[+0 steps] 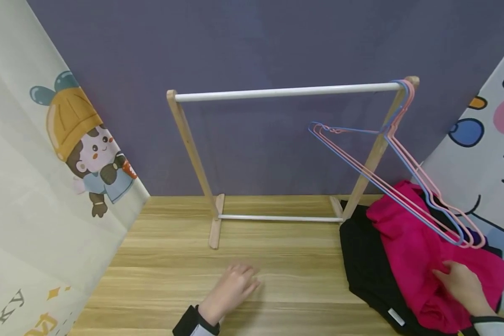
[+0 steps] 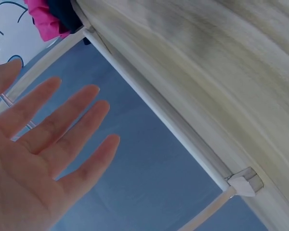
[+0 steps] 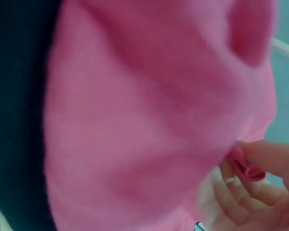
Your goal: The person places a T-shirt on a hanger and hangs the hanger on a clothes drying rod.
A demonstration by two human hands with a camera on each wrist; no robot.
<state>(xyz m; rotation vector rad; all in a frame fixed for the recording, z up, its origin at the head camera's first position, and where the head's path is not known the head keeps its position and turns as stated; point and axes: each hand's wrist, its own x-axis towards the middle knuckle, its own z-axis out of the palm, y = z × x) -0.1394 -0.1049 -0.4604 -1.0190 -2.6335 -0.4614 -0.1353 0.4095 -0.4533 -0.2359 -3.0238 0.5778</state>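
Note:
A bright pink garment [image 1: 420,261] lies crumpled over black clothing [image 1: 361,261] on the right of the table. My right hand [image 1: 462,284] is on it, and in the right wrist view thumb and fingers pinch a fold of the pink cloth [image 3: 149,125]. The garment's exact kind is not plain. My left hand [image 1: 232,290] hovers over the table in front of the rack, holding nothing; in the left wrist view its fingers [image 2: 77,139] are spread and nearly straight. Blue and pink hangers [image 1: 396,186] hang at the right end of the rail, above the pile.
A wooden rack with a white top rail [image 1: 285,92] stands at the back of the wood-grain table [image 1: 164,275]. Its lower bar [image 1: 277,218] runs close above the tabletop. Printed white panels flank both sides, and a grey-blue wall [image 1: 252,42] is behind.

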